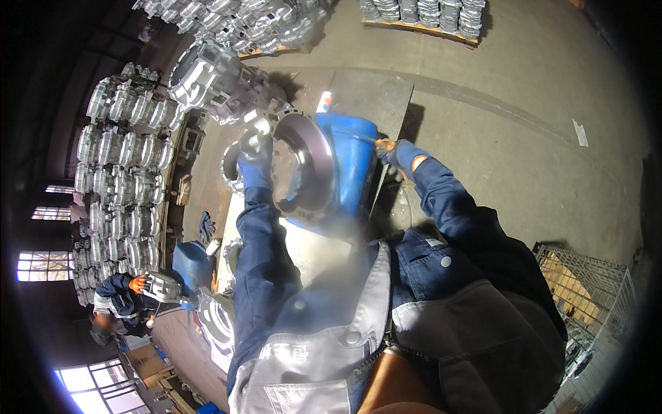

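Observation:
A ring-shaped, silver-grey metal housing (318,155) with a wide round opening stands tilted against a blue plastic container (355,148) on the work table. My left hand (254,165), in a blue glove, is closed on the housing's left side, by a bright protruding part. To the right of the container is my right hand (401,156), in a blue and orange glove. Its fingers are curled round something I cannot make out, and a thin cable or hose hangs below it. A large silver casting (207,79) sits beyond the left hand.
A white bottle (324,102) stands behind the container. Stacked castings (124,152) line the left, with more on pallets (420,24) at the far side. A co-worker (124,297) handles a casting at lower left. A wire cage (586,297) stands at right.

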Demonstrator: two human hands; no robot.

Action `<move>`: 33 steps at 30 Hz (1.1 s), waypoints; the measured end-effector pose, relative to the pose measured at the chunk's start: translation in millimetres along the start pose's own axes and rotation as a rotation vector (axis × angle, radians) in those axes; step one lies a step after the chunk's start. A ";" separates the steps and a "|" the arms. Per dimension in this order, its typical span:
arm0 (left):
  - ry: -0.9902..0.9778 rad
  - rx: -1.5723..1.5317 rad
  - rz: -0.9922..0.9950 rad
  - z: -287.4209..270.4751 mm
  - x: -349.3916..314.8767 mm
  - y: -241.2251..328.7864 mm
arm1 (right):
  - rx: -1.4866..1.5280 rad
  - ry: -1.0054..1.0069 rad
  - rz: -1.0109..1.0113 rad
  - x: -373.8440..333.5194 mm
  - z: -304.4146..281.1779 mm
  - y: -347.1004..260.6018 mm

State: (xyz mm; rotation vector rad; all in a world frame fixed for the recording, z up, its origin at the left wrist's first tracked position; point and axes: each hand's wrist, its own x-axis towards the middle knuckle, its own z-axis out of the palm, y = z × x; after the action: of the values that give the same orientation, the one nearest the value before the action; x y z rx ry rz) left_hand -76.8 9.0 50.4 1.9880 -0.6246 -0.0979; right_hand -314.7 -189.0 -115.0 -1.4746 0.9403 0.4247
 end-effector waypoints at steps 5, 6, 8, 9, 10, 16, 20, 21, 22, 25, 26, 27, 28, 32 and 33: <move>0.030 -0.035 0.067 1.3 1.4 -2.4 | -0.030 0.054 -0.120 114.2 11.5 65.6; 0.046 -0.072 0.111 2.1 2.4 -3.8 | 0.115 0.137 -0.277 142.9 12.3 79.5; 0.017 -0.052 0.082 1.4 4.2 -7.7 | 0.319 0.241 -0.945 186.0 16.0 99.3; 0.010 -0.037 0.055 1.0 4.9 -9.9 | 0.438 0.144 -0.570 193.9 19.2 102.1; 0.002 -0.004 0.043 0.4 5.9 -12.1 | 0.349 0.111 -0.393 192.9 20.3 102.1; 0.021 0.058 0.102 1.5 15.4 -28.4 | -0.214 -0.044 0.062 40.0 18.2 30.7; 0.003 0.025 0.026 3.2 20.2 -39.6 | -0.285 -0.105 0.151 -46.9 17.6 -8.1; 0.020 0.014 0.084 3.5 20.8 -41.8 | -0.330 -0.099 0.152 -56.9 20.2 -10.3; 0.020 0.019 0.140 3.9 21.7 -43.3 | -0.349 -0.046 0.142 -63.9 22.8 -6.9; 0.017 0.157 0.320 -0.4 23.8 -42.6 | -0.287 -0.029 0.093 -67.6 32.1 14.1; 0.006 0.186 0.335 -0.2 22.9 -41.1 | -0.260 -0.019 0.114 -66.2 35.2 22.4; -0.011 0.128 0.280 -0.5 20.8 -39.3 | -0.280 -0.011 0.099 -64.9 38.5 30.3; -0.037 0.078 0.255 0.6 18.7 -36.7 | -0.277 -0.002 0.102 -65.3 41.7 37.1; -0.020 -0.125 0.154 3.6 10.4 -25.9 | -0.200 0.019 0.016 -86.7 51.9 48.2; -0.020 -0.138 0.137 3.7 10.0 -24.5 | -0.158 0.047 0.015 -96.9 52.9 48.3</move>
State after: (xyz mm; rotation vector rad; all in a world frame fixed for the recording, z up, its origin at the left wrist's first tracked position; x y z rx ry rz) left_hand -59.9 10.2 29.7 1.8088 -0.7455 -0.0756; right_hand -394.7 -104.9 -82.3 -1.6269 0.9736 0.4864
